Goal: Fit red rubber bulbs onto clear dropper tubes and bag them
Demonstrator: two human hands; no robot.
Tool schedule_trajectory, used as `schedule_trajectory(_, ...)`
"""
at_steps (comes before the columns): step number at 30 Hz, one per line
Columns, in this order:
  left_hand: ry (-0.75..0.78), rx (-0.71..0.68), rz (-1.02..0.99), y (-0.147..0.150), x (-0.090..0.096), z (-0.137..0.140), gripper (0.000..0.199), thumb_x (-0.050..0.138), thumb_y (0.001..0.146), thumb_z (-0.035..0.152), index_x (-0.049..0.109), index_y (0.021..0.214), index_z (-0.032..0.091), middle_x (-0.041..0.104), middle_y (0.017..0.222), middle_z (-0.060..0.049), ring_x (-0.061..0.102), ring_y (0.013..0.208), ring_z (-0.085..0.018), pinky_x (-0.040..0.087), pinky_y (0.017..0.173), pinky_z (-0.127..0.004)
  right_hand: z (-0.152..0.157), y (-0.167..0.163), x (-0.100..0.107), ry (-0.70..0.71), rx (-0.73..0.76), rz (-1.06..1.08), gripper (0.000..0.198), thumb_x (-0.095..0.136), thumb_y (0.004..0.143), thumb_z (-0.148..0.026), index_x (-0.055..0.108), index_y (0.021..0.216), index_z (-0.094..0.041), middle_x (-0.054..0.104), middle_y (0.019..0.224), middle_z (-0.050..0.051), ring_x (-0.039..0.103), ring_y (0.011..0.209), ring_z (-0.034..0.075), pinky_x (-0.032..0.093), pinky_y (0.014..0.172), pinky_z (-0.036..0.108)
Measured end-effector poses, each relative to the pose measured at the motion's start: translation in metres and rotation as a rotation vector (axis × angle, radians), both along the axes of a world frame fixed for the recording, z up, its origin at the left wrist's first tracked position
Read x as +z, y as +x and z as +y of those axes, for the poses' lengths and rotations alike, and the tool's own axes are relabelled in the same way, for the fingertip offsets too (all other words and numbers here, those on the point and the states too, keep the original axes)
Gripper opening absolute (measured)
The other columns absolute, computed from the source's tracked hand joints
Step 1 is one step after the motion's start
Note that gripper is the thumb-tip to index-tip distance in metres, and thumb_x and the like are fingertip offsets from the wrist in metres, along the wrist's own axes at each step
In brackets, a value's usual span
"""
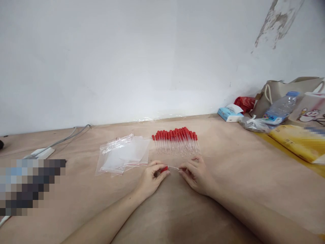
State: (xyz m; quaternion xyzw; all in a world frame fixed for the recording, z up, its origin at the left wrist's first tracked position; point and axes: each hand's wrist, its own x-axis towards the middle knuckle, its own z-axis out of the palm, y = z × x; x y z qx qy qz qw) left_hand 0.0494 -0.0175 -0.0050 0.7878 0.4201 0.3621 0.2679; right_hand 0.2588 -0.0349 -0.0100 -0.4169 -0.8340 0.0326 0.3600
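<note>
Between my two hands lies a glass dropper (pixel 174 167) with a red rubber bulb, held nearly level just above the table. My left hand (pixel 155 174) pinches it at the red bulb end. The clear tube's other end is in the fingertips of my right hand (pixel 195 173). Just beyond the hands, a row of several droppers (pixel 175 135) lies side by side, red bulbs toward the wall and clear tubes toward me. To their left, several clear zip-lock bags (pixel 124 154) overlap in a loose pile, close to my left hand.
Brown paper covers the table (pixel 81 189). At the right stand a tissue pack (pixel 230 113), a plastic bottle (pixel 283 106), a tied plastic bag (pixel 255 123), paper bags and a yellow package (pixel 299 142). A grey cable (pixel 68 137) runs along the left, near a blurred-out area.
</note>
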Motion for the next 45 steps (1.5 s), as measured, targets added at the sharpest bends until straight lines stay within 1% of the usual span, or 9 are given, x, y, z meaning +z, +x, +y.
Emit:
schedule_trajectory(6, 0.074, -0.031, -0.010, 0.000, 0.000, 0.001, 0.016, 0.053, 0.082, 0.028, 0.063, 0.087, 0.018, 0.061, 0.088, -0.005, 0.056, 0.084, -0.016, 0.045, 0.076, -0.028, 0.003, 0.000, -0.004, -0.028, 0.069, 0.014, 0.017, 0.042, 0.086, -0.024, 0.057, 0.085, -0.017, 0.058, 0.064, 0.000, 0.049, 0.059, 0.011, 0.030, 0.075, 0.030)
schedule_trajectory(10, 0.097, -0.054, 0.020, -0.002, 0.001, -0.002, 0.014, 0.051, 0.083, 0.027, 0.062, 0.088, 0.019, 0.064, 0.083, -0.003, 0.058, 0.078, -0.015, 0.045, 0.071, -0.027, 0.004, 0.003, -0.001, -0.049, 0.105, -0.004, 0.018, 0.042, 0.087, -0.023, 0.059, 0.089, -0.019, 0.061, 0.067, 0.001, 0.051, 0.062, 0.012, 0.029, 0.074, 0.031)
schedule_trajectory(13, 0.084, -0.115, 0.057, -0.003, 0.003, -0.005, 0.015, 0.049, 0.084, 0.026, 0.062, 0.088, 0.020, 0.063, 0.081, -0.003, 0.058, 0.075, -0.014, 0.045, 0.069, -0.025, 0.006, 0.006, 0.003, -0.059, 0.123, -0.038, 0.019, 0.042, 0.087, -0.021, 0.061, 0.090, -0.021, 0.062, 0.070, 0.000, 0.052, 0.062, 0.010, 0.027, 0.074, 0.031)
schedule_trajectory(16, 0.070, -0.173, 0.109, -0.002, 0.007, -0.009, 0.017, 0.047, 0.085, 0.027, 0.062, 0.087, 0.019, 0.062, 0.079, -0.003, 0.057, 0.073, -0.013, 0.044, 0.067, -0.023, 0.006, 0.009, 0.004, -0.049, 0.119, -0.072, 0.020, 0.043, 0.086, -0.022, 0.063, 0.089, -0.023, 0.063, 0.071, 0.000, 0.052, 0.062, 0.010, 0.025, 0.075, 0.032)
schedule_trajectory(21, 0.092, -0.213, 0.181, -0.001, 0.008, -0.011, 0.023, 0.043, 0.087, 0.030, 0.062, 0.085, 0.018, 0.061, 0.077, -0.004, 0.055, 0.070, -0.013, 0.043, 0.065, -0.023, 0.004, 0.009, 0.004, -0.002, 0.096, -0.137, 0.022, 0.042, 0.086, -0.022, 0.064, 0.089, -0.023, 0.062, 0.072, 0.001, 0.051, 0.063, 0.011, 0.023, 0.073, 0.033)
schedule_trajectory(26, 0.106, -0.237, 0.236, 0.000, 0.007, -0.011, 0.023, 0.042, 0.087, 0.031, 0.061, 0.084, 0.018, 0.059, 0.075, -0.003, 0.054, 0.069, -0.012, 0.041, 0.064, -0.023, 0.000, 0.004, 0.007, 0.003, 0.067, -0.196, 0.022, 0.041, 0.084, -0.020, 0.062, 0.079, -0.021, 0.058, 0.064, 0.000, 0.047, 0.059, 0.011, 0.021, 0.068, 0.032)
schedule_trajectory(38, 0.117, -0.276, 0.236, 0.000, 0.007, -0.009, 0.023, 0.041, 0.087, 0.029, 0.061, 0.084, 0.018, 0.059, 0.076, -0.004, 0.054, 0.069, -0.013, 0.042, 0.064, -0.023, -0.003, -0.003, 0.003, -0.073, 0.064, -0.258, 0.024, 0.036, 0.085, -0.020, 0.056, 0.072, -0.017, 0.059, 0.063, 0.000, 0.043, 0.054, 0.010, 0.019, 0.064, 0.029)
schedule_trajectory(42, 0.110, -0.266, 0.223, 0.000, 0.009, -0.007, 0.024, 0.041, 0.087, 0.029, 0.062, 0.085, 0.017, 0.059, 0.077, -0.004, 0.055, 0.070, -0.013, 0.042, 0.063, -0.022, -0.003, -0.005, 0.003, -0.118, 0.072, -0.238, 0.026, 0.033, 0.087, -0.020, 0.055, 0.075, -0.018, 0.061, 0.066, 0.000, 0.046, 0.055, 0.010, 0.019, 0.065, 0.029)
schedule_trajectory(45, 0.122, -0.271, 0.215, -0.001, 0.009, -0.007, 0.024, 0.041, 0.087, 0.028, 0.063, 0.084, 0.017, 0.060, 0.076, -0.004, 0.055, 0.069, -0.013, 0.042, 0.063, -0.022, -0.003, -0.007, 0.003, -0.170, 0.083, -0.210, 0.028, 0.031, 0.088, -0.020, 0.054, 0.072, -0.018, 0.063, 0.067, 0.000, 0.048, 0.057, 0.010, 0.020, 0.066, 0.028)
